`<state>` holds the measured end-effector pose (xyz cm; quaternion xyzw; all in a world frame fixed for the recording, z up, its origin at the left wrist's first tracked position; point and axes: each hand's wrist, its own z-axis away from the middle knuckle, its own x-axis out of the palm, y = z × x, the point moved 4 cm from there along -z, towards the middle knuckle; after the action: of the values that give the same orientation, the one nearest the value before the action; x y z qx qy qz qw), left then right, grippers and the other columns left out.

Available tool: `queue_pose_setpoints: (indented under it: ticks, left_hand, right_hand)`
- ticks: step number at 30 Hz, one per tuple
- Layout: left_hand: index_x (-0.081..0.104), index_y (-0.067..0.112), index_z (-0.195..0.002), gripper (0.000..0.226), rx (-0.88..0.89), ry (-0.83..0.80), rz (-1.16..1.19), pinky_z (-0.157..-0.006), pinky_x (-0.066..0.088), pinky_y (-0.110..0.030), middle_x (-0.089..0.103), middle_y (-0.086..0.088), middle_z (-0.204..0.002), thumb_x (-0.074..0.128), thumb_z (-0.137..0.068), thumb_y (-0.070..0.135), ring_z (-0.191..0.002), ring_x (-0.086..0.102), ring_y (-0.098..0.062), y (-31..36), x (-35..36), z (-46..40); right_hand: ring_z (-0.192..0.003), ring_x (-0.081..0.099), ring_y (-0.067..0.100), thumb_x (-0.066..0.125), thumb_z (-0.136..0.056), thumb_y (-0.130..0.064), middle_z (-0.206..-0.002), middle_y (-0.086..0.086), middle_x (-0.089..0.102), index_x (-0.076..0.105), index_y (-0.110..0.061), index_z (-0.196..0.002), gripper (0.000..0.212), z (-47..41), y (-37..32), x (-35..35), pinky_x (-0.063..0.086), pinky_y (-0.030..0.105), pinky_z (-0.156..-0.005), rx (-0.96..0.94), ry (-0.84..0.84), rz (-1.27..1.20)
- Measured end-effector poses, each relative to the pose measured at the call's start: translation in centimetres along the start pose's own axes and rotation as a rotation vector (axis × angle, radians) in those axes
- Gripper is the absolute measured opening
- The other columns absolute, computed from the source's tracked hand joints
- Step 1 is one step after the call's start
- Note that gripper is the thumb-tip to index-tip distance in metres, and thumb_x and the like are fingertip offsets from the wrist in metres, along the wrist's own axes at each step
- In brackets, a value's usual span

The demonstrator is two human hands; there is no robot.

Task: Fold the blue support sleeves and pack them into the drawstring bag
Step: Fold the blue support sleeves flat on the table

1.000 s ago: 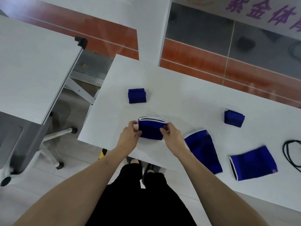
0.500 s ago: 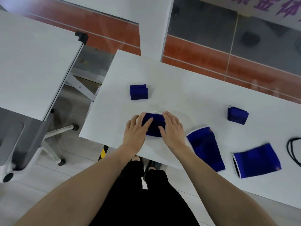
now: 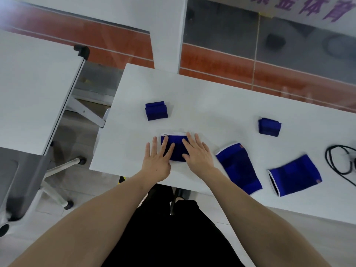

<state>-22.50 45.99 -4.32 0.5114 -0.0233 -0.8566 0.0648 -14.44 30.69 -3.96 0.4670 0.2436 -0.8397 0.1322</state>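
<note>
Left hand (image 3: 157, 162) and right hand (image 3: 198, 157) on white desk (image 3: 212, 105), fingers (image 3: 166, 146) spread flat, gripping nothing, pressing a folded blue sleeve (image 3: 176, 149)

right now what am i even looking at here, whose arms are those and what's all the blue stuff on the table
This is one picture from a camera worn on a person's head, looking down, so the two bare arms are the wearer's own. There is no machine. The left hand and right hand lie flat and open, pressing on a blue sleeve near the front edge of a white table; nothing is gripped. Two small folded sleeves sit farther back, one on the left and one on the right. Two flat unfolded sleeves lie to the right, a nearer one and a farther one. A black cord loops at the right edge; what it belongs to is cut off.
</note>
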Motion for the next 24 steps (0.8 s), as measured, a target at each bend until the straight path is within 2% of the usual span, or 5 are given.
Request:
queue_pose_setpoints:
  ticks: [2,5,11,15,24]
  left_hand:
    - [0.01,0.025,-0.162,0.067,0.002,0.035,0.022,-0.123,-0.001,-0.059,-0.006,-0.011,-0.17,0.037,-0.101,0.034,-0.152,-0.008,-0.046,0.6,-1.2,0.1]
    - [0.042,0.021,-0.145,0.049,-0.012,0.126,0.075,-0.121,0.015,-0.057,0.025,-0.013,-0.162,0.046,-0.097,0.029,-0.149,0.016,-0.043,1.6,-2.6,0.1]
    - [0.044,0.017,-0.145,0.048,0.058,0.138,0.136,-0.119,0.027,-0.049,0.03,-0.014,-0.158,0.054,-0.098,0.024,-0.143,0.031,-0.037,5.2,-3.4,-0.2]
    - [0.047,0.018,-0.14,0.045,0.113,0.155,0.126,-0.105,0.04,-0.043,0.039,-0.01,-0.15,0.057,-0.097,0.019,-0.13,0.043,-0.032,8.3,-3.4,-0.4]
    - [0.042,0.021,-0.144,0.043,0.25,0.104,0.112,-0.099,0.043,-0.04,0.04,-0.003,-0.142,0.05,-0.101,0.019,-0.125,0.042,-0.027,18.8,-2.1,-1.6]
  right_hand:
    - [-0.16,0.007,0.022,0.045,-0.107,-0.03,-0.174,-0.004,0.011,0.029,-0.02,-0.161,0.057,0.9,-0.1,-0.7,0.021,0.047,-0.126,0.043,0.055,-0.074]
    - [-0.146,0.038,0.021,0.046,-0.102,-0.02,-0.158,-0.007,0.043,0.048,-0.023,-0.148,0.046,3.0,0.3,-2.0,0.039,0.047,-0.114,0.136,0.231,-0.189]
    - [-0.133,0.049,0.025,0.052,-0.1,-0.014,-0.145,-0.002,0.056,0.06,-0.017,-0.139,0.039,6.7,3.1,-2.7,0.046,0.044,-0.104,0.329,0.395,-0.249]
    - [-0.123,0.057,0.026,0.057,-0.098,-0.013,-0.134,0.0,0.064,0.065,-0.015,-0.13,0.032,9.3,6.2,-2.0,0.052,0.047,-0.094,0.387,0.507,-0.279]
    - [-0.125,0.054,0.024,0.055,-0.099,-0.015,-0.134,0.0,0.062,0.064,-0.016,-0.132,0.034,14.7,15.5,-1.0,0.048,0.042,-0.104,0.464,0.514,-0.319]
